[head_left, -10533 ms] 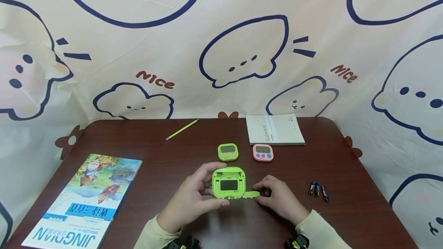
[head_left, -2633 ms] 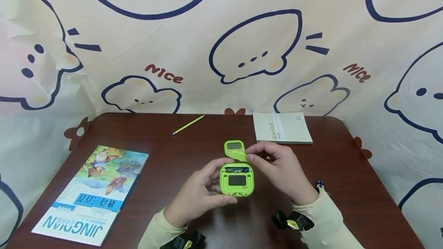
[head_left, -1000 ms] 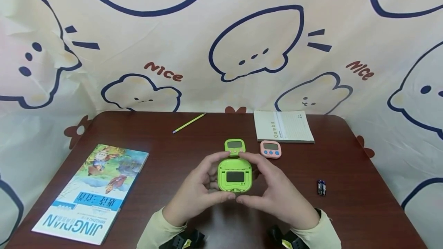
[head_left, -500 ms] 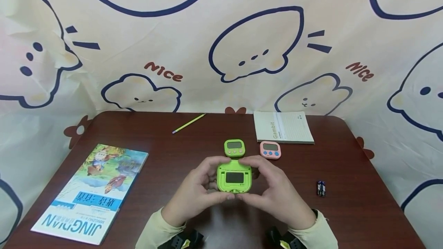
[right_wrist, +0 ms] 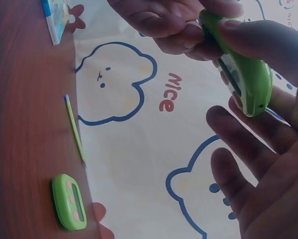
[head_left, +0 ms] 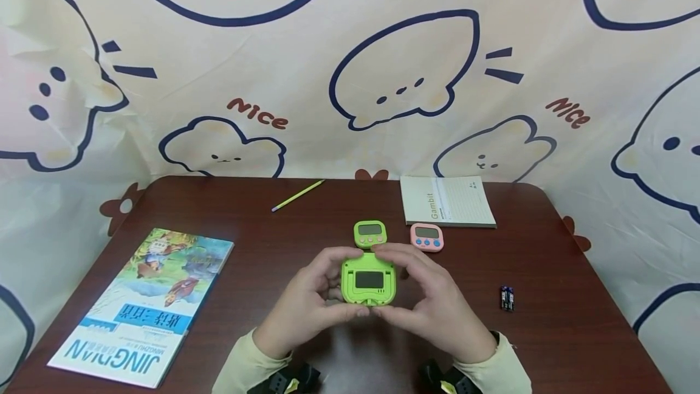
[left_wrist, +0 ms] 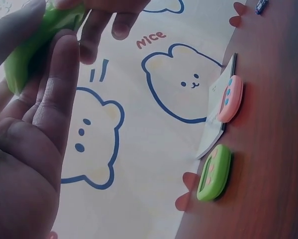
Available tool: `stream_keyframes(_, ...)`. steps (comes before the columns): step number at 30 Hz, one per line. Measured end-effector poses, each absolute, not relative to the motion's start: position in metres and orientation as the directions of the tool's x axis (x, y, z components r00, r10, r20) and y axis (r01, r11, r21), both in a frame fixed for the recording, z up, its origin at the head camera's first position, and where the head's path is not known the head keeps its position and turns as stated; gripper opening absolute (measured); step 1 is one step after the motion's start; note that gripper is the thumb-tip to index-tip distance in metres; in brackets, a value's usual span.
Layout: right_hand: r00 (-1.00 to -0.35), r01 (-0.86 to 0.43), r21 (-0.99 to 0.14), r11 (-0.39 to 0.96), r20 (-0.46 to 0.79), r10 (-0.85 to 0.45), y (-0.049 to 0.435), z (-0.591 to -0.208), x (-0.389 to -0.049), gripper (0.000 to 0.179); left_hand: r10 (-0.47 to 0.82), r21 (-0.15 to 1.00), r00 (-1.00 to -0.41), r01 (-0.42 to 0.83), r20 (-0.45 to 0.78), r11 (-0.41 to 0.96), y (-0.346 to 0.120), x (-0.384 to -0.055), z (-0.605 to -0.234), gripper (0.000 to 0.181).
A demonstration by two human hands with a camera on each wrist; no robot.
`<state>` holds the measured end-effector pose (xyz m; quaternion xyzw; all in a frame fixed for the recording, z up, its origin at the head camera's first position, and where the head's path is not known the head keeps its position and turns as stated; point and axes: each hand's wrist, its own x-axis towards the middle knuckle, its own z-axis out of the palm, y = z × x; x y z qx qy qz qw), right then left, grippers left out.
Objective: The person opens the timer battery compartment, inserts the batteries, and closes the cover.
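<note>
Both hands hold a green digital timer (head_left: 369, 278) over the middle of the table, its back with a dark rectangular window facing the head camera. My left hand (head_left: 307, 300) grips its left side, thumb at the lower edge and index finger at the top. On the right side my right hand (head_left: 437, 301) grips it the same way, its fingertips at the top edge where the battery cover sits. In the right wrist view, the timer (right_wrist: 253, 79) is seen edge-on under the thumb. The left wrist view shows part of the green casing (left_wrist: 19, 69) between fingers.
Behind the hands lie another green timer (head_left: 370, 234) and a pink timer (head_left: 427, 238), near a notepad (head_left: 448, 202). Small batteries (head_left: 507, 298) lie at the right. A pencil (head_left: 298, 195) is at the back; a picture book (head_left: 142, 309) is at the left.
Earlier the timer's battery slot was bare, then held a battery, with the right hand holding the loose cover. The cover is now on, and fewer batteries lie on the table.
</note>
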<state>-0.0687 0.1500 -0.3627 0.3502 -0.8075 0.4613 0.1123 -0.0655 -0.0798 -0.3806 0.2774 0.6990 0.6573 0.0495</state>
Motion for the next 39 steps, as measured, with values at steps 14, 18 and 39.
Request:
stream_keyframes(14,-0.847,-0.468,-0.860,0.204,0.370,-0.381,0.1510,-0.3622,-0.0678,0.052,0.363,0.793,-0.769,0.598,0.527,0.115,-0.0825,-0.0697,-0.3810,0.068)
stream_keyframes(18,-0.876,-0.374,-0.913,0.163,0.289,-0.387,0.1519,-0.3623,-0.0678,0.041,0.326,0.705,-0.701,0.697,0.634,0.129,-0.0821,-0.0709,-0.3825,0.054)
stream_keyframes(39,-0.762,-0.580,-0.795,0.177,0.453,-0.463,0.1447,-0.3615,-0.0641,0.081,0.231,0.871,-0.854,0.489,0.466,0.053,-0.0806,-0.0647,-0.3777,0.030)
